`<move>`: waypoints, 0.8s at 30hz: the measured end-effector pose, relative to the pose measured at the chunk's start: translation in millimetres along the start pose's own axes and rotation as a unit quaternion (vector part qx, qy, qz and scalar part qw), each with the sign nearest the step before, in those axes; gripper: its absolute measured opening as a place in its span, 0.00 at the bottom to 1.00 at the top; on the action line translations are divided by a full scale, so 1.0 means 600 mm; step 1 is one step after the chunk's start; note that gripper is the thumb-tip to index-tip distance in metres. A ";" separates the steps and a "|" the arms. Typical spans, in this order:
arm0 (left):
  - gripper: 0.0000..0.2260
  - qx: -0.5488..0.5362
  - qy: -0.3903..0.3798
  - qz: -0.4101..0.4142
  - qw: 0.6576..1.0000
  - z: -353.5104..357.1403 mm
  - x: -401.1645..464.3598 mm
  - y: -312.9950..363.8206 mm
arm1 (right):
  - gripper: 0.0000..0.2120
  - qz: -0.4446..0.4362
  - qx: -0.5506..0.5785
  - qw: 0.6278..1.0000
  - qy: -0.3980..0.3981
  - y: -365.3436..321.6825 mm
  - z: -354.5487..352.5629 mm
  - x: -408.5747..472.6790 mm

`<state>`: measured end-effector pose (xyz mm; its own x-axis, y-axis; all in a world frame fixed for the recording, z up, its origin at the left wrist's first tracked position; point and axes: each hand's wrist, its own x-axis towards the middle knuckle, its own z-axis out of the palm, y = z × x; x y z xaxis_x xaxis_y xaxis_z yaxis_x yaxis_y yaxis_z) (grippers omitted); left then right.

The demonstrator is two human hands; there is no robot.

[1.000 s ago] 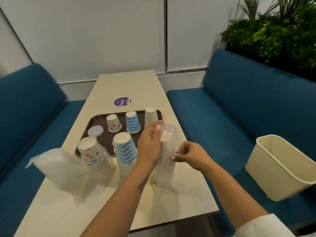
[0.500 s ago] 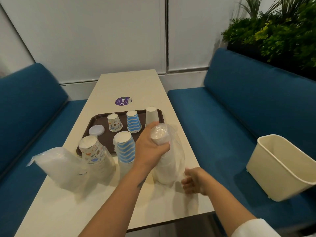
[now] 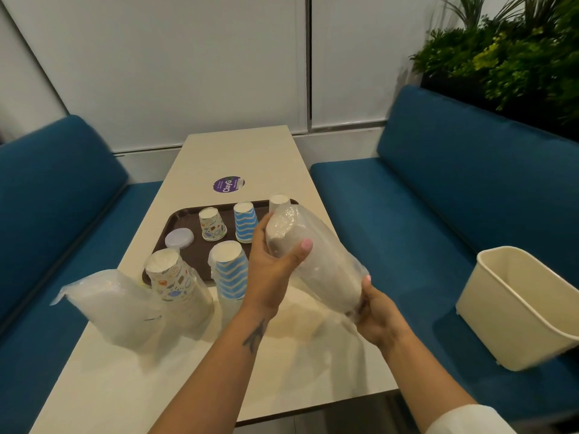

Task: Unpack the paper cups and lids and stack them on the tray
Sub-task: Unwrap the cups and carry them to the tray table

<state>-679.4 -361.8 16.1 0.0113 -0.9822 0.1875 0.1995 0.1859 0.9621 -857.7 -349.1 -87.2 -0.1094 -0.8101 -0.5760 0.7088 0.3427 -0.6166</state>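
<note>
Beige table [image 3: 250, 158] between blue benches: left hand [image 3: 272, 261] grasps the wrapped cup sleeve [image 3: 316, 261] near its top, right hand [image 3: 374, 314] grips its base, tilted beside the brown tray [image 3: 178, 217].

nails: pink polish | left forearm [image 3: 250, 333]: dark tattoo | right sleeve [image 3: 470, 421]: white

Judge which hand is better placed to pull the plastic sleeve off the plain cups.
Probably the right hand: it grips the loose lower end of the plastic sleeve. The left hand wraps the closed upper end, so it looks better suited to steadying the stack, which is tilted above the table.
</note>
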 end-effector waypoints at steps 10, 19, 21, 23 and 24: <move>0.24 -0.060 0.059 -0.108 0.991 0.004 0.027 0.015 | 0.21 -0.055 -0.002 0.995 -0.082 -0.004 0.002 -0.008; 0.09 0.107 0.141 -0.025 0.984 -0.001 0.043 0.023 | 0.22 0.012 -0.050 0.997 -0.061 0.003 0.012 -0.009; 0.13 0.163 0.141 0.020 0.976 -0.003 0.042 0.022 | 0.24 0.035 -0.048 0.997 -0.055 0.007 0.011 -0.005; 0.17 0.213 0.133 0.046 0.967 -0.003 0.040 0.018 | 0.22 0.062 -0.062 0.995 -0.049 0.012 0.011 -0.001; 0.18 0.234 0.131 0.051 0.962 -0.002 0.039 0.016 | 0.20 0.071 -0.077 0.993 -0.044 0.014 0.010 -0.001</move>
<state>-676.0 -383.2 29.7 0.2652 -0.9198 0.2893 -0.2789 0.2141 0.9362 -847.4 -348.9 -88.8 0.0503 -0.7852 -0.6172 0.5961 0.5195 -0.6122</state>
